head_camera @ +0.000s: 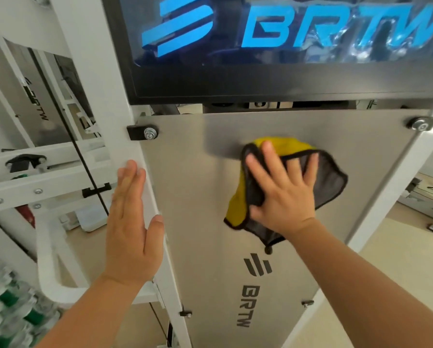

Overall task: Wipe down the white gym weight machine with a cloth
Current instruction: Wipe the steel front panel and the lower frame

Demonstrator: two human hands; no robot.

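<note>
The white gym weight machine (pixel 115 84) fills the view, its grey metal panel (pixel 197 197) central. The left hand (pixel 132 229) lies flat on the left upright, fingers straight. The right hand (pixel 283 189), fingers spread and released, presses the yellow-and-grey cloth (pixel 330 182) against the upper panel.

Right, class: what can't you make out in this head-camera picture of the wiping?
Head view only.
Steel panel under the cloth: covered by cloth and right hand.
Blue BRTW sign: cut off by top and right edges.
White upright beneath the left hand: hidden by that hand.
Clear and green items, lower left: too blurred to identify.
</note>
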